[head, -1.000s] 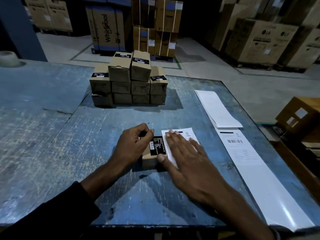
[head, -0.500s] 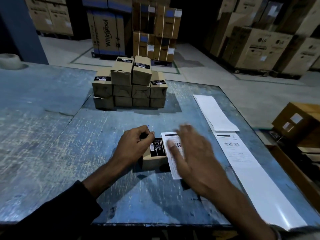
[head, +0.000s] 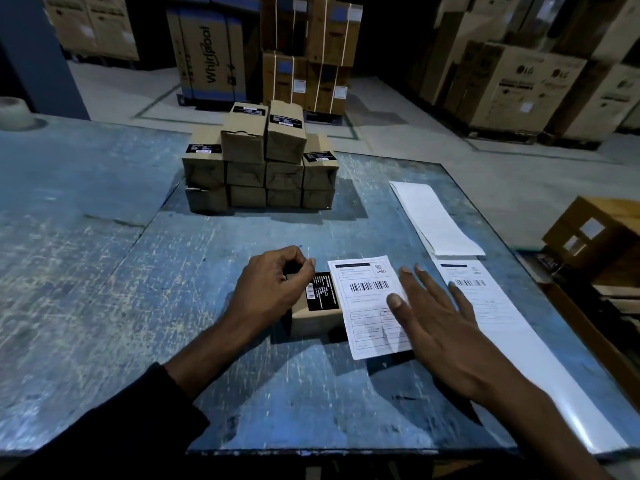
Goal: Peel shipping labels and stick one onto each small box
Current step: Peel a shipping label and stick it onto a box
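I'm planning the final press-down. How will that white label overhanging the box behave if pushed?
The shipping label is thin paper, so its overhang past the small box would probably flop and fold down its side. It may crease. The left hand gripping the box should stop sliding.

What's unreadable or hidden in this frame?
Head view only:
- Small box: left side hidden by the left hand; right part under the shipping label.
- Fine print on that label: too small.
- Label strip: near end cut off by the frame edge.
- Stacked boxes: back faces hidden.
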The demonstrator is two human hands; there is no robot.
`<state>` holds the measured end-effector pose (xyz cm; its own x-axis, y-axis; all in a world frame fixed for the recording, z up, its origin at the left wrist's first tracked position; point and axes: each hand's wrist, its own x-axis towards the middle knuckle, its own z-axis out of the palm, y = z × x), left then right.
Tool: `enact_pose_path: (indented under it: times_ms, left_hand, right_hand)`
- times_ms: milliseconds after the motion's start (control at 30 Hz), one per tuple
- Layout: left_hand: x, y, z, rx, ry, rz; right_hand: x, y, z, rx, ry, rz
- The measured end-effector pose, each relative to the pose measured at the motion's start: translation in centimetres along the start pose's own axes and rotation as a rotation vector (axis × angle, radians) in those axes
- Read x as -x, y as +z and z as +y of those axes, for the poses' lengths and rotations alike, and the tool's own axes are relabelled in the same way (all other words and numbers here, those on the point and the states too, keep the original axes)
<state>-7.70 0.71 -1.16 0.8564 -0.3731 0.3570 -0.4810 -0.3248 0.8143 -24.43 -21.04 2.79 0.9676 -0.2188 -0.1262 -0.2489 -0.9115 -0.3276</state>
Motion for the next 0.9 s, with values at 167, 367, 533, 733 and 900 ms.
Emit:
enact_pose_path:
  times_ms: [167,367,533,733,900]
  left_hand:
    - [-0.1,-0.1,0.1,-0.003,-0.008,-0.007]
    - [-0.2,-0.2,-0.1,0.008,0.001,-0.043]
    - [0.2,0.0,0.0,0.039,-0.049,-0.055]
    - [0.3,-0.1,0.0,0.060,-0.049,-0.063]
    - [0.3,-0.2,0.2,0.041,-0.031,-0.060]
  right_hand:
    - [0.5,-0.1,-4.2,-0.036,-0.026,0.153]
    - [0.2,3.5,-8.1,0.087,-0.295,0.043]
    - [-0.1,3.5,-4.0,0.145,-0.205,0.149]
    - [-0.4,1.6,-1.0,0.066,-0.029,0.095]
    - [-0.1,1.9,-5.1,0.007,-0.037,0.233]
